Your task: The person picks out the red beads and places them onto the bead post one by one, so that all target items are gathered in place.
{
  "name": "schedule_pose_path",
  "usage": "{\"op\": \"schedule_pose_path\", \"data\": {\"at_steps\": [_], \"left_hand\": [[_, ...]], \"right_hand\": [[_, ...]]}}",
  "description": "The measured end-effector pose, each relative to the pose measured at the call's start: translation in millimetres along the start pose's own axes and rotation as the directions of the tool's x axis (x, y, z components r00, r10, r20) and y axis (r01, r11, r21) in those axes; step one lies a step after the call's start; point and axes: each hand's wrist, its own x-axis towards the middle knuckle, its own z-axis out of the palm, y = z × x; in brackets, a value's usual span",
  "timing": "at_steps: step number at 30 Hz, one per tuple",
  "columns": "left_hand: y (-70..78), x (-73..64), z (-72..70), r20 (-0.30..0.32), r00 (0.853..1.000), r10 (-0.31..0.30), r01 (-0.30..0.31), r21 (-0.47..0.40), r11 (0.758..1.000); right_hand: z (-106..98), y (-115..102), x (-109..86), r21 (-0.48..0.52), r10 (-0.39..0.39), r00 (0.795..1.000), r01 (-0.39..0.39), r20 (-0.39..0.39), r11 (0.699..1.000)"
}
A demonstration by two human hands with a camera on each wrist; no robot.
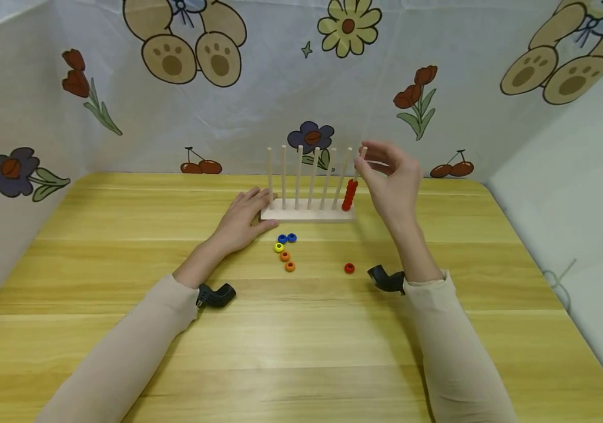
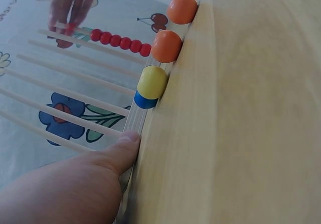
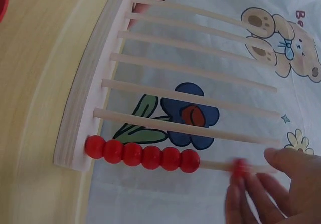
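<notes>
A wooden peg stand has a row of upright pegs, and several red beads are stacked at the bottom of its rightmost peg. My left hand rests against the left end of the base, thumb along the front edge. My right hand is at the top of the rightmost peg. In the right wrist view a blurred red bead is on that peg beside my fingertips, above the stack, with the thumb apart from it. The other pegs hold no beads.
In front of the stand lie two blue beads, a yellow bead and two orange beads. A single red bead lies farther right on the wooden table. Patterned cloth hangs behind the table.
</notes>
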Motion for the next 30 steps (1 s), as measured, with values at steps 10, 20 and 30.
{"op": "schedule_pose_path", "data": {"at_steps": [10,20,30], "left_hand": [[1.9,2.6,1.5,0.004,1.000,-0.002,0.002,0.002,1.000],[0.8,1.6,2.1,-0.003,1.000,0.007,-0.007,0.002,1.000],[0.9,0.7,0.6,-0.007,1.000,0.009,-0.009,0.001,1.000]], "right_hand": [[-17,11,-16.8,-0.129,0.110,0.985,-0.093,0.131,0.987],[-45,18,-40.2,-0.210,0.179,0.940,-0.119,0.292,0.970],[-54,25,-52.9,-0.191,0.177,0.790,-0.077,0.588,0.979]]}}
